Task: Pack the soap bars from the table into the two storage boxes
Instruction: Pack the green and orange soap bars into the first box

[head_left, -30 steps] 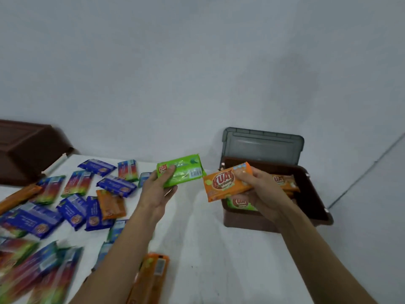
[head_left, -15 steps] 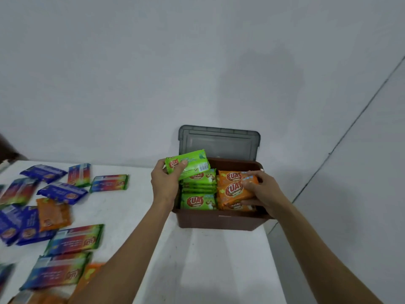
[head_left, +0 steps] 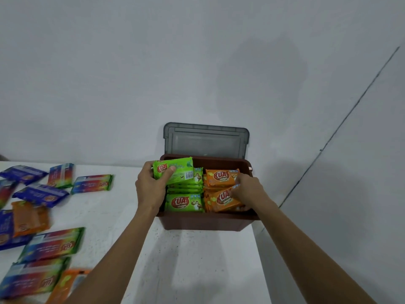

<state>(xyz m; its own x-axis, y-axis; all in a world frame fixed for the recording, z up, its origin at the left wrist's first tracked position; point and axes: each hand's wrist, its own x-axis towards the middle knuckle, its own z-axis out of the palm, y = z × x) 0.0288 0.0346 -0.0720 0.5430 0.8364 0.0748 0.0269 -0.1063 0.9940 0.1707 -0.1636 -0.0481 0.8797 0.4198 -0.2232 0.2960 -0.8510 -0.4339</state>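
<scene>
Left hand has a green soap bar: thumb pressed across the glossy printed face, fingers wrapped round its left end, the flat rectangular pack tilted over the green stack. Just under that thumb, more green wrappers sit packed together, shiny crinkled film. Right hand is down in the brown plastic storage box, fingertips curled over an orange soap bar, thumb at its near corner, pinching it; those fingertips are slightly blurred. Beyond both sets of fingers the smoky translucent lid stands upright, with rounded corners and a raised rim. Well left of the left knuckles, loose bars in blue and rainbow film lie flat on the matte white table.
</scene>
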